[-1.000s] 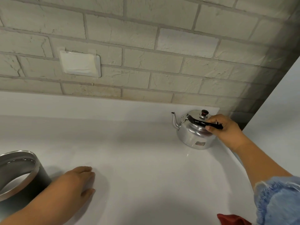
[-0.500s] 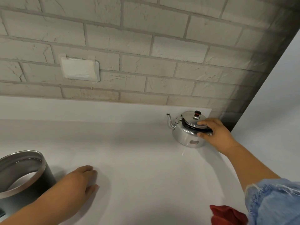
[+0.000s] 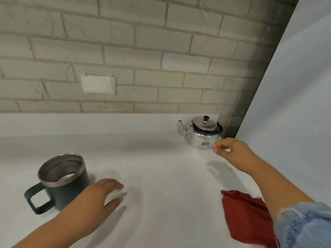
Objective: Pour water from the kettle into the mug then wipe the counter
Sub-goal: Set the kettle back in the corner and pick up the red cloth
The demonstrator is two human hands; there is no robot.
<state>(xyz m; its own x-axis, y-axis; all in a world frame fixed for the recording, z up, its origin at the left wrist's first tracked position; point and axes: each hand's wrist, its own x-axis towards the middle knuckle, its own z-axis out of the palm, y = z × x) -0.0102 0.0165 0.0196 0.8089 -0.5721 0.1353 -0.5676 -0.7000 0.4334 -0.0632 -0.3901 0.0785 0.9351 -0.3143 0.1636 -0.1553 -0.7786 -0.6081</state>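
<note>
A small shiny steel kettle point(image 3: 200, 135) with a black handle folded down and a red-knobbed lid stands at the back right of the white counter point(image 3: 161, 176), spout to the left. My right hand point(image 3: 232, 151) hovers just in front of it, fingers loosely curled, holding nothing. A dark green mug point(image 3: 62, 183) with a steel rim stands at the near left, handle towards me, with liquid inside. My left hand point(image 3: 102, 194) rests flat on the counter beside the mug. A red cloth point(image 3: 247, 215) lies at the near right, partly under my forearm.
A pale brick wall point(image 3: 143, 51) with a white switch plate point(image 3: 97, 85) runs behind the counter. A tall pale panel point(image 3: 295, 86) closes off the right side next to the kettle.
My right hand has let go of the kettle's handle and drawn back towards me. The handle now lies folded down. The view has shifted, bringing the whole mug and the cloth into sight.
</note>
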